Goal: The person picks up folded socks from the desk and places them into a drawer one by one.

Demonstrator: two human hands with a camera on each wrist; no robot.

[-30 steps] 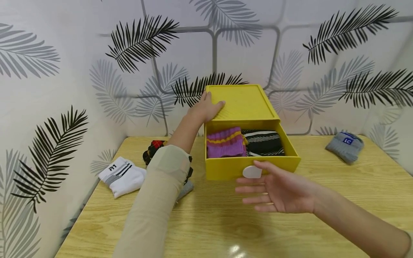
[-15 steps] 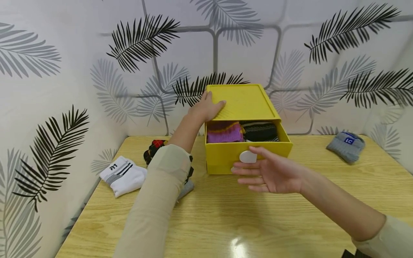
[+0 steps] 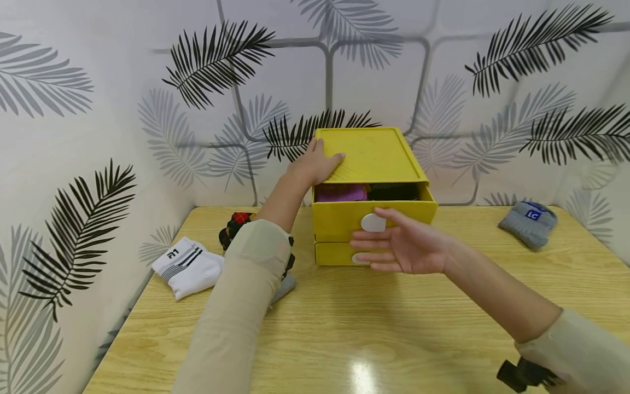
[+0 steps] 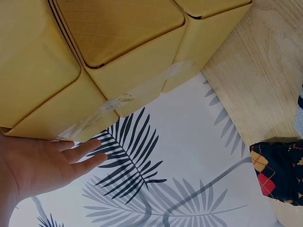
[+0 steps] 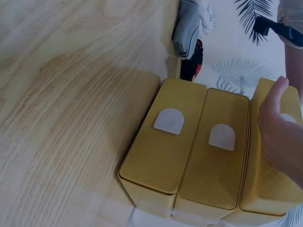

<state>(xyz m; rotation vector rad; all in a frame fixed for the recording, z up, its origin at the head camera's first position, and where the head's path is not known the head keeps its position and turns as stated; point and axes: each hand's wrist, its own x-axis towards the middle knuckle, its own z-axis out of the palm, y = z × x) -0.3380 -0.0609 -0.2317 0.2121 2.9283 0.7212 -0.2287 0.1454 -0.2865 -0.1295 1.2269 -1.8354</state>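
Note:
A yellow drawer box [image 3: 374, 156] stands at the back of the table. Its top drawer [image 3: 339, 221] juts partly out, with a purple sock [image 3: 340, 193] and a black sock [image 3: 394, 191] showing in the narrow gap. My left hand [image 3: 315, 164] rests on the box's upper left edge, thumb on top. Along the box's side, its fingers [image 4: 83, 151] lie straight in the left wrist view. My right hand [image 3: 410, 243] touches the top drawer's front by the white tab [image 3: 373, 222], fingers extended. Two lower drawers [image 5: 213, 165] sit flush in the right wrist view.
On the left lie a white striped sock [image 3: 189, 268], a black and red argyle sock [image 3: 238, 221] and a grey sock [image 3: 284, 287], partly behind my left sleeve. A folded grey sock [image 3: 529, 224] lies at the far right. A patterned wall stands behind the table.
The top drawer has slid back into the box, its socks now mostly hidden and a lower drawer's front showing. My right hand has moved forward with it; my left hand has stayed.

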